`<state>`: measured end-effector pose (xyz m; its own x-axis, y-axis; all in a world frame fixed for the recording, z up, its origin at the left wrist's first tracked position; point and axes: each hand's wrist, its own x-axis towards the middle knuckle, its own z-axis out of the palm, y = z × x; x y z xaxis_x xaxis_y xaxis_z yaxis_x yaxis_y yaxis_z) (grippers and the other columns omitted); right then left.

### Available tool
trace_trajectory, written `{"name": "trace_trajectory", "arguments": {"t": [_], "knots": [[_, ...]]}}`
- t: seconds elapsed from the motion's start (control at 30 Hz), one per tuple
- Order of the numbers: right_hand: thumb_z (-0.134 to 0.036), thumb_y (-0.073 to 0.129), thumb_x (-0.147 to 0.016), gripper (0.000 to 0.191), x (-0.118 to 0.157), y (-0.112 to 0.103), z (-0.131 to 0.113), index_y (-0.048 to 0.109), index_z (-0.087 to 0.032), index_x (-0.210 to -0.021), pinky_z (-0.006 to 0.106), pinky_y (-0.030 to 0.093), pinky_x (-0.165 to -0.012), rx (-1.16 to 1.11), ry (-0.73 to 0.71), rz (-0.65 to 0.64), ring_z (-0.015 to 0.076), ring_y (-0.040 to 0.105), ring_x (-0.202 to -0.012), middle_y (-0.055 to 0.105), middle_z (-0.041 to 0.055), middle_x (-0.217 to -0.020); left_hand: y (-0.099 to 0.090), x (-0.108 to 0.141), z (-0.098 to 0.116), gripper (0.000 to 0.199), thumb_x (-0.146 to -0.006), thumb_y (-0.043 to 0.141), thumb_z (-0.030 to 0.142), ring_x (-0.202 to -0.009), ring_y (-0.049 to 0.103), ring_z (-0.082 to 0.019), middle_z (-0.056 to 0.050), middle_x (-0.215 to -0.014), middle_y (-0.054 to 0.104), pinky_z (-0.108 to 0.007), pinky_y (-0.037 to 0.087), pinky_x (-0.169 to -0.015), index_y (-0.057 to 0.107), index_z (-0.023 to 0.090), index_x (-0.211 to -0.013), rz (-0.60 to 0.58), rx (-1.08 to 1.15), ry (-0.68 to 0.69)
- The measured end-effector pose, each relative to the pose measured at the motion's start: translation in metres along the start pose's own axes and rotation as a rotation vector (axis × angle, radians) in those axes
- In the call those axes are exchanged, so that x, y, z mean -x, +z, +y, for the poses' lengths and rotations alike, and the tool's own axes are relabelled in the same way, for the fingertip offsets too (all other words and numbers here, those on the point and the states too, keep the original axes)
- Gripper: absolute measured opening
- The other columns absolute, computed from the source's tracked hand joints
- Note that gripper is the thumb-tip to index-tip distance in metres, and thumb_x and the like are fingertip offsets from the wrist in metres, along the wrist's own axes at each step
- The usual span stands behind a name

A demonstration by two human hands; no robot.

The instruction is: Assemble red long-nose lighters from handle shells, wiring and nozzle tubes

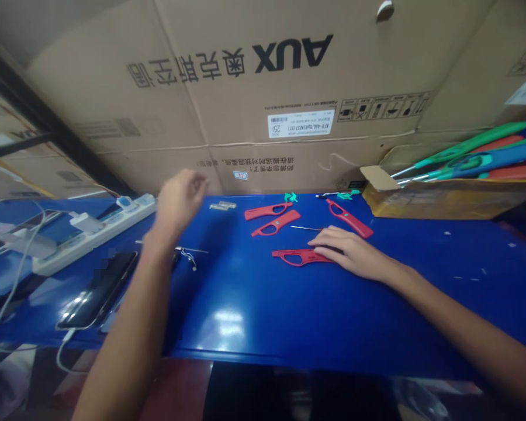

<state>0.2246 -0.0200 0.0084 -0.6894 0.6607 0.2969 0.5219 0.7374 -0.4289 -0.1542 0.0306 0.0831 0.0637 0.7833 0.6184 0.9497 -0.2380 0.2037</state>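
My left hand (182,199) is raised over the blue table, its fingers curled together; whatever may be between them is too blurred to make out. Under the fingers of my right hand (344,248) lies the handle end of a red plastic shell (296,257), flat on the table. A thin metal rod (305,228) pokes out beside those fingertips. Two more red shells (267,210) (277,224) lie behind, and another red piece (350,219) is just beyond my right hand. Small green parts (290,197) (348,194) rest near the cardboard.
A large cardboard box (228,117) walls off the back. On the right, an open carton (429,202) holds green, blue and red long-necked items. At left are a white power strip (109,231), cables and a phone (99,289). Small clear pieces (223,206) and wired parts (188,257) lie near my left arm.
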Motion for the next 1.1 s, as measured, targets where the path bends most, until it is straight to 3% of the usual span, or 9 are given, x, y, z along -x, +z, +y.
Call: {"name": "trace_trajectory", "arguments": {"t": [0.1,0.17,0.23,0.3,0.43,0.57,0.7,0.87,1.1], "knots": [[-0.041,0.048,-0.103,0.035,0.000,-0.001,0.002,0.070,-0.023,-0.122,0.045,0.053,-0.098,-0.021,0.030,-0.015,0.0246,0.065,-0.111,0.072,0.0085,-0.115,-0.041,-0.003,-0.022,0.033,-0.098,0.050,0.049,-0.074,0.055,-0.014,-0.004,-0.096,0.061,-0.031,0.049,-0.077,0.067,0.021,-0.095,-0.008,0.100,0.095],[-0.043,0.048,-0.103,0.035,0.001,-0.001,0.004,0.069,-0.023,-0.122,0.045,0.053,-0.098,-0.029,0.041,-0.015,0.0248,0.065,-0.112,0.071,0.0085,-0.115,-0.056,0.001,-0.041,0.045,-0.094,0.049,0.062,-0.080,0.059,-0.016,-0.005,-0.096,0.064,-0.033,0.049,-0.079,0.069,0.021,-0.096,-0.184,0.134,0.195],[-0.042,0.048,-0.103,0.034,0.002,-0.001,0.005,0.070,-0.023,-0.122,0.044,0.053,-0.098,-0.036,0.042,-0.010,0.0247,0.065,-0.112,0.071,0.0086,-0.115,-0.059,0.008,-0.066,0.059,-0.085,0.049,0.077,-0.085,0.060,-0.020,-0.004,-0.090,0.069,-0.039,0.049,-0.086,0.072,0.023,-0.091,-0.398,0.098,0.243],[-0.041,0.048,-0.103,0.033,0.002,0.000,0.004,0.070,-0.023,-0.121,0.043,0.053,-0.098,-0.044,0.037,-0.006,0.0244,0.065,-0.112,0.072,0.0086,-0.115,-0.054,0.016,-0.090,0.064,-0.076,0.052,0.084,-0.087,0.061,-0.022,-0.005,-0.091,0.072,-0.043,0.048,-0.090,0.074,0.024,-0.087,-0.598,0.060,0.178],[-0.040,0.049,-0.103,0.033,0.000,0.003,0.004,0.070,-0.021,-0.119,0.042,0.052,-0.098,-0.058,0.029,-0.002,0.0239,0.064,-0.113,0.072,0.0090,-0.114,-0.040,0.028,-0.112,0.046,-0.082,0.058,0.068,-0.096,0.065,-0.022,-0.002,-0.100,0.075,-0.039,0.048,-0.096,0.075,0.026,-0.091,-0.906,0.086,0.116],[-0.040,0.050,-0.103,0.033,0.000,-0.001,0.009,0.072,-0.019,-0.116,0.041,0.053,-0.096,-0.056,0.035,0.016,0.0242,0.066,-0.109,0.072,0.0105,-0.112,-0.026,0.023,-0.101,0.024,-0.074,0.070,0.045,-0.092,0.065,-0.025,-0.004,-0.092,0.074,-0.033,0.049,-0.088,0.075,0.021,-0.079,-1.012,0.029,0.098],[-0.037,0.051,-0.102,0.030,0.001,-0.008,0.011,0.075,-0.020,-0.108,0.040,0.055,-0.091,-0.073,0.012,0.074,0.0229,0.068,-0.102,0.073,0.0094,-0.108,-0.009,0.011,-0.087,0.021,-0.073,0.061,0.031,-0.088,0.067,-0.025,-0.006,-0.092,0.073,-0.033,0.051,-0.081,0.074,0.021,-0.085,-1.050,-0.027,0.080],[-0.034,0.052,-0.102,0.026,-0.001,-0.009,0.002,0.075,-0.021,-0.099,0.036,0.056,-0.085,-0.106,-0.014,0.204,0.0201,0.070,-0.094,0.074,0.0072,-0.102,0.004,0.016,-0.060,0.026,-0.075,0.050,0.014,-0.084,0.067,-0.023,-0.006,-0.091,0.072,-0.031,0.049,-0.076,0.069,0.020,-0.092,-0.990,-0.097,0.118],[-0.034,0.050,-0.103,0.028,0.000,-0.006,0.006,0.074,-0.020,-0.101,0.037,0.056,-0.085,-0.105,-0.033,0.163,0.0201,0.069,-0.094,0.073,0.0071,-0.100,0.007,0.035,-0.013,0.025,-0.085,0.049,0.008,-0.088,0.065,-0.021,-0.008,-0.105,0.067,-0.030,0.046,-0.074,0.062,0.020,-0.102,-0.872,-0.124,0.221]]}}
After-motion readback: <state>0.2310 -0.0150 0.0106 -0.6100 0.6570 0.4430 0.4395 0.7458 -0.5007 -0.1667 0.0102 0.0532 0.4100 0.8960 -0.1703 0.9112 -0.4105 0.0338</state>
